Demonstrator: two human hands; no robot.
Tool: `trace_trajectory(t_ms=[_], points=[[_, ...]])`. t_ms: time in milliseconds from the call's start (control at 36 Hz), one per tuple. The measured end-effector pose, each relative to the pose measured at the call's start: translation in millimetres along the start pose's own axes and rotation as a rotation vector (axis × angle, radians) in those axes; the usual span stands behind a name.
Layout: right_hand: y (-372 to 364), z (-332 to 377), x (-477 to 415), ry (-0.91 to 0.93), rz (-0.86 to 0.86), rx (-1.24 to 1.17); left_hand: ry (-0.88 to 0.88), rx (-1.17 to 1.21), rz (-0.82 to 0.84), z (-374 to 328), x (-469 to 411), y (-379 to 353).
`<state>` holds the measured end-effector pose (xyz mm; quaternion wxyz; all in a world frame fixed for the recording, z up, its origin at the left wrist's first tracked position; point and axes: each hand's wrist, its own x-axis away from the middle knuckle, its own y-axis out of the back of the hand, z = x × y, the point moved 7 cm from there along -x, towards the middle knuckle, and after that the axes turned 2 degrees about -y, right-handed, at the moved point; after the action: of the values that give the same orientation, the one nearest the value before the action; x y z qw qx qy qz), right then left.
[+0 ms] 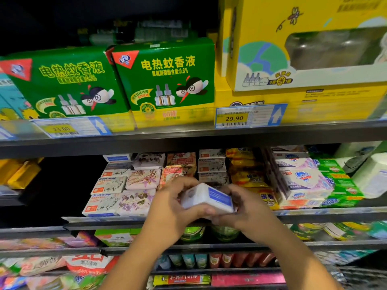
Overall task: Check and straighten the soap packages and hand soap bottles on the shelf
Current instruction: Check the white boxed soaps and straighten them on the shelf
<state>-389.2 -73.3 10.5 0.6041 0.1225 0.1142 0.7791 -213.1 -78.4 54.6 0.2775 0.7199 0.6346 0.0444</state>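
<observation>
Nearest, the left hand (173, 208) and right hand (249, 208) both grip one white soap box (206, 198), fingers curled round its ends, holding it tilted at the shelf's (104, 220) front edge near the middle. This looks like the checking step, with the box off the shelf and not yet put back. Next it needs turning level, label forward, and setting on the matching stack (211, 164) behind the hands, between the floral packs (142, 178) and yellow packs (245, 174), without knocking either.
</observation>
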Motion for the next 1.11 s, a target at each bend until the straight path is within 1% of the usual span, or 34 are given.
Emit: trace_trajectory(t_ms=[83, 167, 250, 361, 417, 528, 583, 639, 694, 750, 806, 889, 944, 1028, 1111], points=[[24, 13, 4, 0.091, -0.097, -0.058, 0.083, 0.106, 0.003, 15, 3, 6], [37, 28, 7, 0.185, -0.18, -0.137, 0.117, 0.003, 0.062, 22, 7, -2], [28, 45, 8, 0.243, -0.164, -0.096, 0.12, -0.063, 0.083, 27, 9, -16], [1, 59, 11, 0.254, -0.061, 0.06, 0.108, -0.095, 0.073, 29, 11, -27], [-2, 60, 12, 0.261, -0.058, 0.102, 0.086, -0.131, 0.057, 29, 11, -24], [13, 55, 12, 0.28, -0.114, 0.081, 0.101, -0.108, -0.01, 34, 9, -9], [20, 53, 10, 0.273, -0.136, -0.004, 0.136, 0.0, -0.022, 33, 10, -3], [25, 47, 4, 0.226, -0.16, -0.171, 0.176, 0.234, 0.005, 30, 9, -3], [27, 37, -3, 0.123, -0.192, -0.338, 0.231, 0.46, 0.019, 26, 9, -6], [26, 26, -6, -0.005, -0.196, -0.373, 0.342, 0.594, 0.007, 24, 10, -9], [20, 16, -5, -0.16, -0.15, -0.348, 0.497, 0.682, 0.02, 27, 13, -15], [8, 3, -1, -0.352, -0.065, -0.294, 0.72, 0.729, 0.071, 36, 19, -23], [2, -4, 0, -0.42, -0.035, -0.274, 0.809, 0.722, 0.095, 42, 21, -26], [-3, -10, -1, -0.452, -0.011, -0.27, 0.845, 0.723, 0.115, 47, 21, -29], [1, -8, -4, -0.38, -0.017, -0.299, 0.776, 0.712, 0.097, 42, 17, -25]])
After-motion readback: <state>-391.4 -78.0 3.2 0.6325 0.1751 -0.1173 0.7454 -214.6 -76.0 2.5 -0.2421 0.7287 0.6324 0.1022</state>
